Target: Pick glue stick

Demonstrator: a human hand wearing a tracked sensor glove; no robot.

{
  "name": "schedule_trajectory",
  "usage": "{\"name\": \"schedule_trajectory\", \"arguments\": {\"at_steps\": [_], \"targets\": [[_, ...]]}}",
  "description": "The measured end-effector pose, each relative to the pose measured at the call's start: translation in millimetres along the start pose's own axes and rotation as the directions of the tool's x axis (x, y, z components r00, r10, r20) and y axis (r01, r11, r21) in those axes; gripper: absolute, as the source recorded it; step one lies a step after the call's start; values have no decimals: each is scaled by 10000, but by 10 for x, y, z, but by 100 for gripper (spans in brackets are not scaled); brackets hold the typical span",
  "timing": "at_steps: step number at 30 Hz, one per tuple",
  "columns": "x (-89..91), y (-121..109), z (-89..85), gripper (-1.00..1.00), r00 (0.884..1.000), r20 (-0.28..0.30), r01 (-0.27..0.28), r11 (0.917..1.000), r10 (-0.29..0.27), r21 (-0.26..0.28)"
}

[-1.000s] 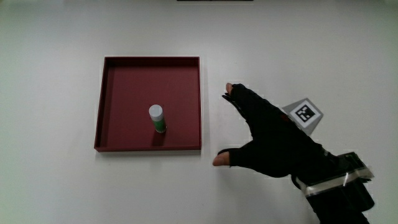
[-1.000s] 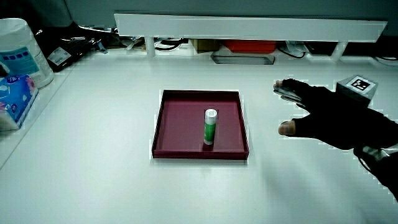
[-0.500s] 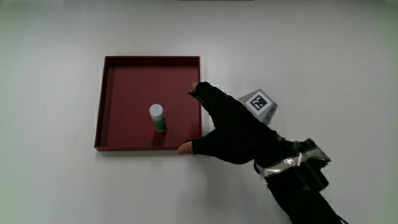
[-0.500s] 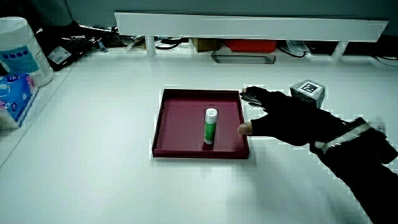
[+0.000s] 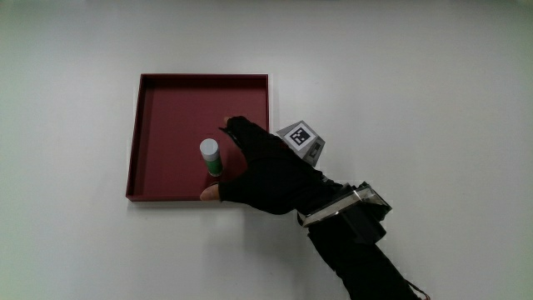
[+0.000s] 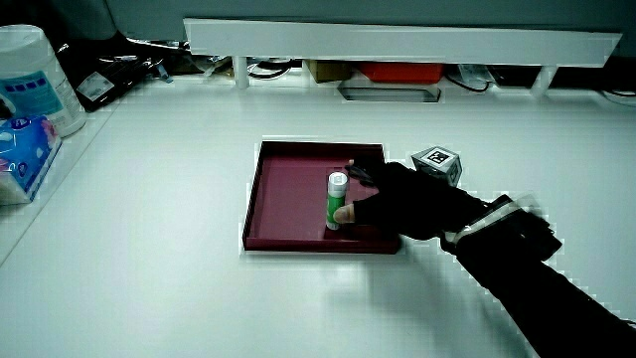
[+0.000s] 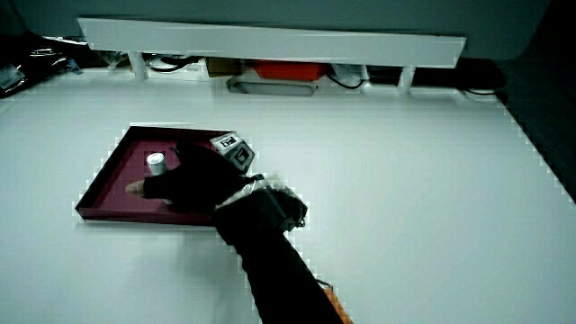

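Glue stick (image 5: 211,157) stands upright in the dark red tray (image 5: 166,108) on the white bench (image 5: 416,75), in the part of the tray nearer the person. In the main view the hand (image 5: 266,175) reaches over the tray's rim with its forearm (image 5: 358,250) slanting back toward the person; the fingers are spread and hold nothing, the thumb low by the tray's near wall and the forefinger just past the stick's cap, so the stick sits in the gap between them, not yet gripped. The patterned cube (image 5: 301,140) rides on the back of the hand, over the tray's edge.

In a side view the hand (image 6: 397,199) lies low over the tray (image 6: 288,214), thumb tip just beside the glue stick (image 6: 337,200), the cube (image 6: 437,163) tilted upward.

In a side view the hand (image 7: 184,184) covers the near part of the tray (image 7: 112,175), and the stick's white cap (image 7: 157,162) shows just beside the knuckles; whether they touch I cannot tell.
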Motion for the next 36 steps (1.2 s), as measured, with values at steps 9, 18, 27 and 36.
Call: {"name": "schedule_trajectory", "arguments": {"at_steps": [9, 18, 27, 36], "targets": [[53, 129, -93, 0, 9997, 191, 160, 9971, -175, 746], [124, 155, -114, 13, 9991, -328, -223, 9958, 253, 888], [136, 143, -138, 42, 9965, -648, -399, 9833, 521, 1774], [128, 159, -179, 71, 9955, -706, -482, 9790, 633, 1981]]}}
